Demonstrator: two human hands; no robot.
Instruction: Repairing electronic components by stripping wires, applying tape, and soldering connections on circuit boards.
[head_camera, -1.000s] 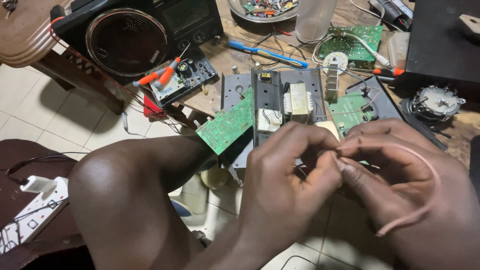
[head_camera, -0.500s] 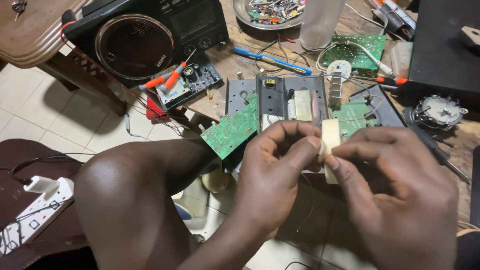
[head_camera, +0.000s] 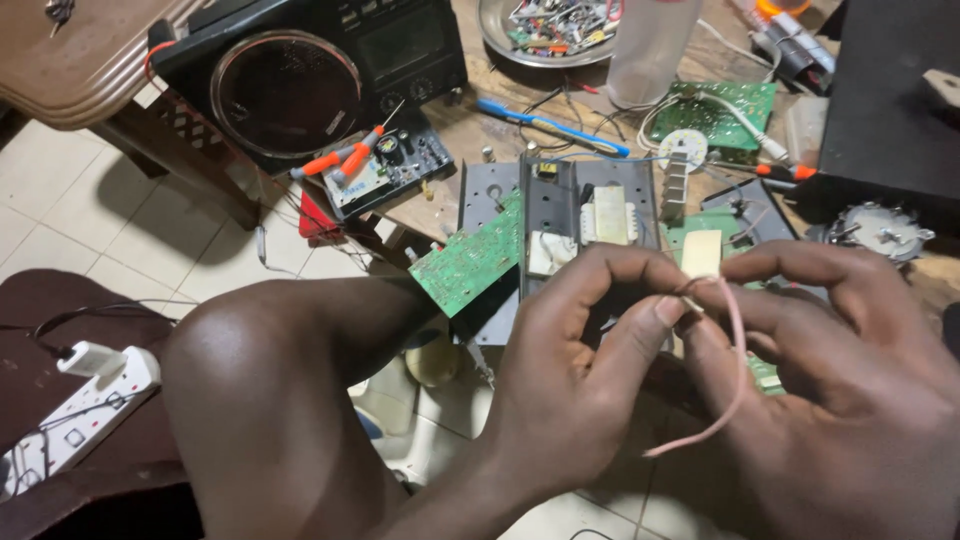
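My left hand (head_camera: 590, 370) and my right hand (head_camera: 840, 380) meet at the fingertips in the lower middle of the view. Together they pinch a thin pink wire (head_camera: 735, 350) that loops down between the hands, and a small cream block-shaped part (head_camera: 700, 255) sticks up just above the fingers. The wire's end at the pinch is hidden by my fingertips. Right behind the hands lies a grey metal chassis (head_camera: 550, 205) with a transformer on it, and a green circuit board (head_camera: 470, 262) leans off its left side.
A black radio with a round speaker (head_camera: 300, 80) stands at the back left, with orange-handled tools (head_camera: 335, 160) on a small device beside it. A metal dish of parts (head_camera: 555, 30), a blue pen (head_camera: 550, 125), another green board (head_camera: 715, 110) and a black box (head_camera: 890, 100) crowd the table. A white power strip (head_camera: 80, 400) lies at the lower left.
The pink wire, seen a second ago and hidden half a second ago, shows again looping between the hands. The cream part now stands above the fingers. The camera has drifted slightly.
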